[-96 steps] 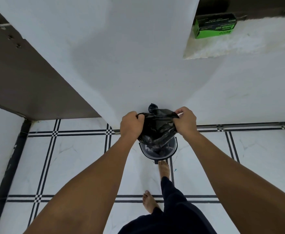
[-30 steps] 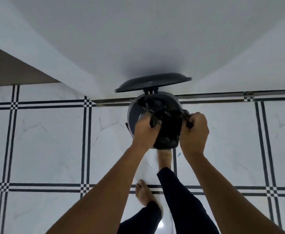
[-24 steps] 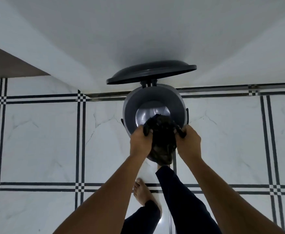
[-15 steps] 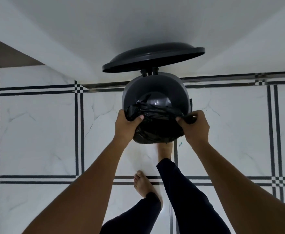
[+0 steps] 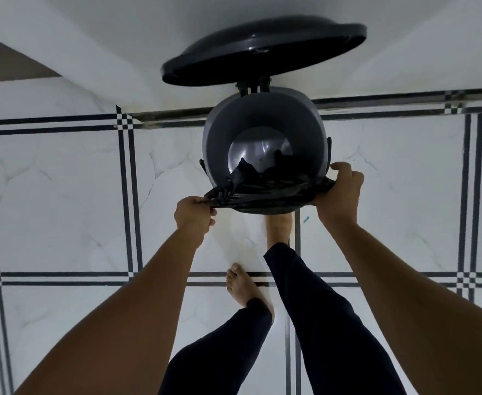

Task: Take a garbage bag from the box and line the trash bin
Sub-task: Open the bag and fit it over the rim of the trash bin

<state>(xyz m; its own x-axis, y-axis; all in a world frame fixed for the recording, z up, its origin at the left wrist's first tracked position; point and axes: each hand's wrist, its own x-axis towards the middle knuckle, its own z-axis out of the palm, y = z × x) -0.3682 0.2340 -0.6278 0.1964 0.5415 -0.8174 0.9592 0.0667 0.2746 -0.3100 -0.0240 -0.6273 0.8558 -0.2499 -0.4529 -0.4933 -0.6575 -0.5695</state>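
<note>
A round grey pedal trash bin (image 5: 262, 118) stands on the tiled floor against the wall, its dark lid (image 5: 262, 57) raised. A black garbage bag (image 5: 265, 192) is stretched across the bin's near rim, with part of it hanging down inside the bin. My left hand (image 5: 194, 216) pinches the bag's left edge, just off the rim. My right hand (image 5: 339, 192) grips the bag's right edge at the bin's right side. The garbage bag box is out of view.
My right foot (image 5: 278, 228) rests at the bin's base where the pedal would be; my left foot (image 5: 247, 286) stands behind it. White tiles with dark line patterns cover the floor. A white wall (image 5: 120, 38) rises directly behind the bin.
I have leaned in closer and the lid has risen. Both hands moved apart, pulling the bunched bag wide across the bin's near rim.
</note>
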